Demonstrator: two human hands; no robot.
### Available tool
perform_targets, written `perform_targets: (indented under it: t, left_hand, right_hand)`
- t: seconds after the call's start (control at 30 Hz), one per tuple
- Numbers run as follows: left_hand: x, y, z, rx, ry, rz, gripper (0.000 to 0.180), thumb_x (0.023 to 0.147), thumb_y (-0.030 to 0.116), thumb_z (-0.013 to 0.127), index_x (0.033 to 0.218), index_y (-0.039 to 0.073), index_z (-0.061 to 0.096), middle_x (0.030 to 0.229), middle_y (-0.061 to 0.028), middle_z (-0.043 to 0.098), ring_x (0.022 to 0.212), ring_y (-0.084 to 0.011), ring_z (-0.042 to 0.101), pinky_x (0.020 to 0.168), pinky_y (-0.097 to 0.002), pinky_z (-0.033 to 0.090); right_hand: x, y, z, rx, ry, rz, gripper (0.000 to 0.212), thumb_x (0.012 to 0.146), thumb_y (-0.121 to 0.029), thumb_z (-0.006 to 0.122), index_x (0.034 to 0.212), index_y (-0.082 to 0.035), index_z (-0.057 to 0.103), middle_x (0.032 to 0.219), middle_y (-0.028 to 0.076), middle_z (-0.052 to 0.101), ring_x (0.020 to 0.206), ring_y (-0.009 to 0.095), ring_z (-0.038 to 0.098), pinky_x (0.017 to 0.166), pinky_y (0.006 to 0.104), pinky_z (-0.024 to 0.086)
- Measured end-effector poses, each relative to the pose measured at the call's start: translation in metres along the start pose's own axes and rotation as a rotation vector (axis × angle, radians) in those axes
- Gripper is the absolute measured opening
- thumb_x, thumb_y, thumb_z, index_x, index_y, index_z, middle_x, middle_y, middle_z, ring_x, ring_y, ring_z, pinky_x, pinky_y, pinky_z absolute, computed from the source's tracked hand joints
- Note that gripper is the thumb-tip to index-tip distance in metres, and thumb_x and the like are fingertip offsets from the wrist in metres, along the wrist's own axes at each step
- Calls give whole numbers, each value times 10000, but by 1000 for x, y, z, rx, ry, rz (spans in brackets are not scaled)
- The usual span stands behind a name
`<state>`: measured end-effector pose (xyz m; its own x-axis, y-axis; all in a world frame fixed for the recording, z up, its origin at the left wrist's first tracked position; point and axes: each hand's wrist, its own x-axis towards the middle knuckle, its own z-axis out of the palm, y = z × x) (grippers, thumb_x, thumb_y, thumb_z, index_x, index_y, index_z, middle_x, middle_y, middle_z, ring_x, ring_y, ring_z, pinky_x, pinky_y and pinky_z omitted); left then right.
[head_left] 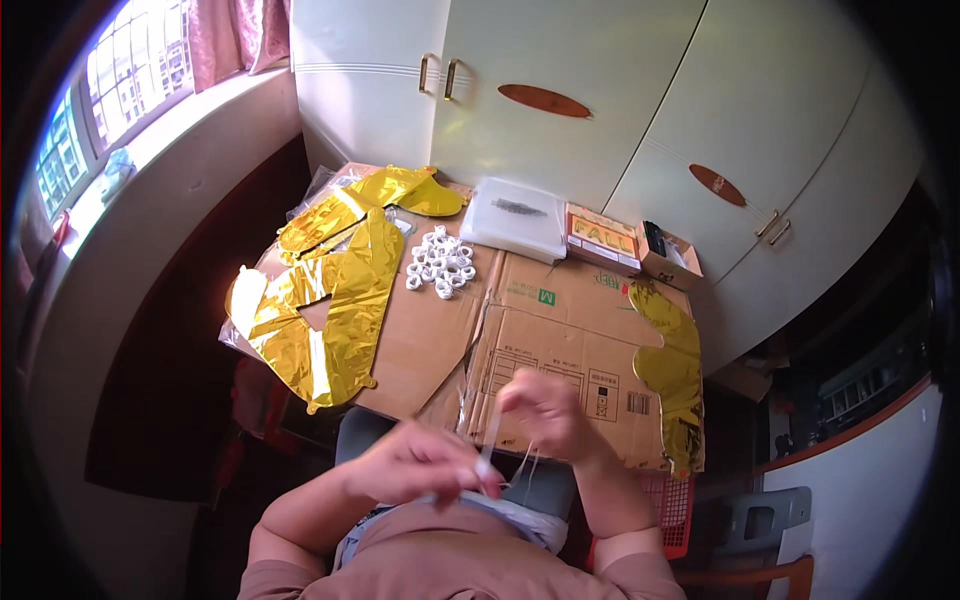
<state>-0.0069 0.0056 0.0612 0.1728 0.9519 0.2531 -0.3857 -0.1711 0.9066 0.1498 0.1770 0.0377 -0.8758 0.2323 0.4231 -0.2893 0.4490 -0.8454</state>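
My left hand is closed around a small white roll of ribbon, low in front of my body. Higher and to its right, my right hand has its fingers curled in a pinch on the white ribbon. A strip of it stretches between the two hands, and thin loose loops hang below the right one. Beyond the hands, several small white ribbon rolls lie in a heap on flattened cardboard.
Flat gold foil balloons cover the table's left side; another gold balloon lies along its right edge. At the back are a stack of clear plastic bags, an orange box and a small open carton. A red basket stands below right.
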Motion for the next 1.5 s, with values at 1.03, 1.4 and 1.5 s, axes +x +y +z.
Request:
perform_targets:
  t: [1.03,1.4,1.5]
  left_hand:
    - [13,-41,-22,408,455,-167,177,955,100,567,1070,17,673,790,-27,648,568,-46,548,503,-193,435]
    - [-1,-41,-8,90,376,-205,229,976,175,548,1089,25,679,870,-21,678,574,-50,556,516,-185,449]
    - [9,-37,-12,-281,544,-39,238,964,188,574,1091,15,677,842,-24,679,577,-56,553,516,-188,446]
  right_hand:
    - [12,-2,-1,69,45,14,62,897,-70,596,854,-37,624,737,108,584,681,226,608,626,310,475]
    - [14,15,11,-47,85,92,80,901,-80,609,837,-32,610,743,89,577,665,200,577,612,295,459]
    - [1,32,30,-47,-19,39,102,910,-106,603,831,-41,605,707,106,553,628,281,562,601,323,460]
